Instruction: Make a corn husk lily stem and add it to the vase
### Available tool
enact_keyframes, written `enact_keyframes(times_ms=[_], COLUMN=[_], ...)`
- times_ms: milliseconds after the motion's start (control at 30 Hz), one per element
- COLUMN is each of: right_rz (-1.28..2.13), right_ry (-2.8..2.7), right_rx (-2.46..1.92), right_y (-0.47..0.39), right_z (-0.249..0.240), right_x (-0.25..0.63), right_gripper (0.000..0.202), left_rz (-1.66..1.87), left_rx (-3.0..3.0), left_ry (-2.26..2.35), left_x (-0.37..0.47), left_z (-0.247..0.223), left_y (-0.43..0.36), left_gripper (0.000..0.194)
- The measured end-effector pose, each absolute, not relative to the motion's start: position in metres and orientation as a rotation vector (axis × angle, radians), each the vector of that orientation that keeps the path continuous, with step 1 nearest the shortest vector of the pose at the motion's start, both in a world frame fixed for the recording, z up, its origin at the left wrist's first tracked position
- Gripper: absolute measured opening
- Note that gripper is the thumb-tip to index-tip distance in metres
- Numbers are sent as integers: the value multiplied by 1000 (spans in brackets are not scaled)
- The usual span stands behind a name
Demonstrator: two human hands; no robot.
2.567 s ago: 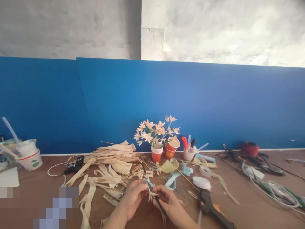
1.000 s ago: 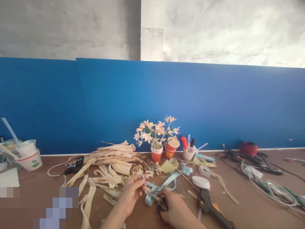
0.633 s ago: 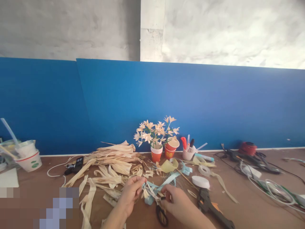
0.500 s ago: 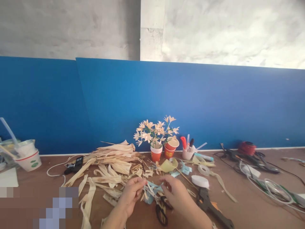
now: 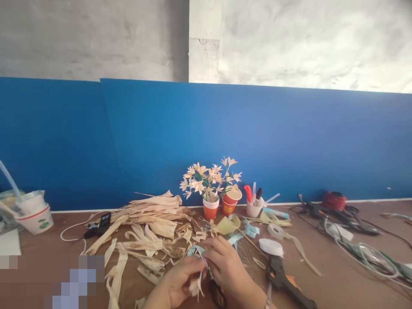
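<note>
My left hand [image 5: 178, 279] is closed, thumb and fingers pinched round a small pale husk flower [image 5: 195, 286] that hangs head-down on a thin light-blue stem. My right hand [image 5: 225, 268] meets it, fingers bent and pressed together at the left fingertips; what they pinch is hidden. Light-blue paper [image 5: 195, 249] shows just beyond the fingers. Below the right palm lie black-handled scissors [image 5: 218, 295], mostly covered by the hand.
Dried corn husks [image 5: 157, 210] spread to the left. Behind stand husk flowers [image 5: 206, 176] in a red paper cup [image 5: 210, 211], and a pen cup [image 5: 253, 209]. A glue gun [image 5: 285, 281], tape rolls [image 5: 271, 246] and cables [image 5: 360, 253] lie to the right.
Both hands have drawn nearer the table's front and come together from a small gap. The pale flower now hangs below the left fingers, and the right hand covers more of the scissors.
</note>
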State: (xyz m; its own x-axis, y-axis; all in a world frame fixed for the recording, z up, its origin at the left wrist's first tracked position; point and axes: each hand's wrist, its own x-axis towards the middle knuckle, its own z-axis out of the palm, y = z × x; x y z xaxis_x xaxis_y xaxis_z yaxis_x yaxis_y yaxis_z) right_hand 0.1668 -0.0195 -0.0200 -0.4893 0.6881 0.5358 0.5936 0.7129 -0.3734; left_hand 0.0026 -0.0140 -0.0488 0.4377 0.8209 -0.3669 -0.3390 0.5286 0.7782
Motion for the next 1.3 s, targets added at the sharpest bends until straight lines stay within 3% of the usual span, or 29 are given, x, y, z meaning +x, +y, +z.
enact_keyframes(times_ms=[233,400,700,1133,1300], right_rz=[872,1173,1172,907,724], right_ry=[-1634,-1440,-1439,-1641,-1674], right_rx=[-1286,-1195,-1150,-1295,-1584], right_y=[-14,-12,-13,-22,-3], right_z=[-44,-56,-60,-48,-35], right_x=[156,148,145,143,158], right_gripper=[19,28,25,15,13], left_rz=[1103,1184,1195,1243,1384], left_rx=[875,1037,1148,1182,1025], left_ry=[1007,1001,980,991,1058], left_x=[2,7,8,8,8], left_z=[-33,-41,-48,-55,-52], left_y=[-10,-7,-4,-6,-3], left_gripper=[39,37,35,31,51])
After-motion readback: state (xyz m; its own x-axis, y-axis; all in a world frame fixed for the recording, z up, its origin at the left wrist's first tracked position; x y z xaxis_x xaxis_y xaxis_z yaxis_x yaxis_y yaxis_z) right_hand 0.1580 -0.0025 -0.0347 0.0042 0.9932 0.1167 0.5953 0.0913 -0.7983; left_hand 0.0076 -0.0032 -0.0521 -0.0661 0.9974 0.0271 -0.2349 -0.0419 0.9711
